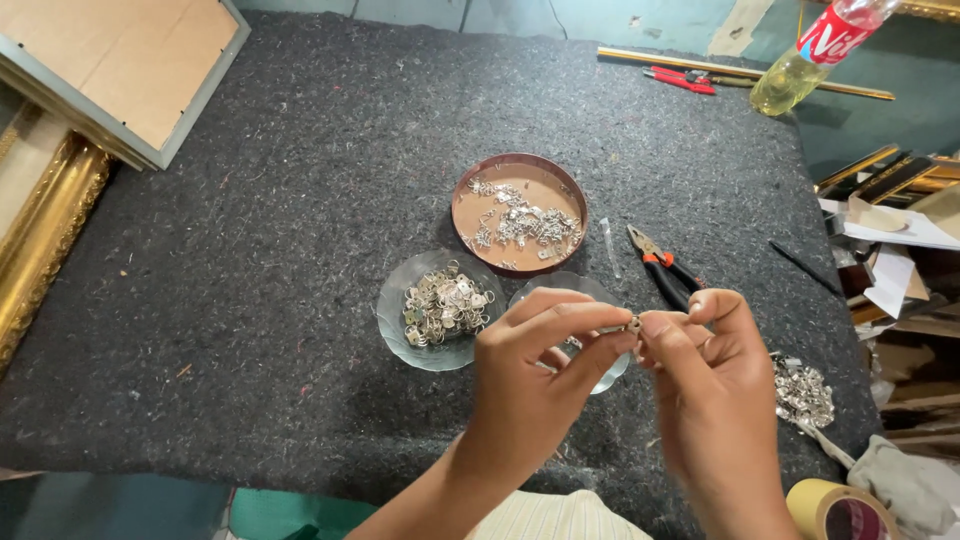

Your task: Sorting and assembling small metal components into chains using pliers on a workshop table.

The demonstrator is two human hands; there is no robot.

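My left hand (540,370) and my right hand (705,385) meet above the dark felt mat (250,280), pinching one small metal piece (634,323) between their fingertips. Under my left hand lies a clear glass dish (580,290), mostly hidden. To its left a second glass dish (395,320) holds several small metal hangers. Behind them a round brown lid (470,215) holds more silvery metal bits. Black pliers with orange grips (662,272) lie just beyond my right hand.
A pile of metal pieces (803,390) lies at the mat's right edge. A tape roll (838,508) sits at the bottom right. A plastic bottle (805,55) and red-handled tool (680,80) stand at the back. Picture frames (45,215) lie at the left.
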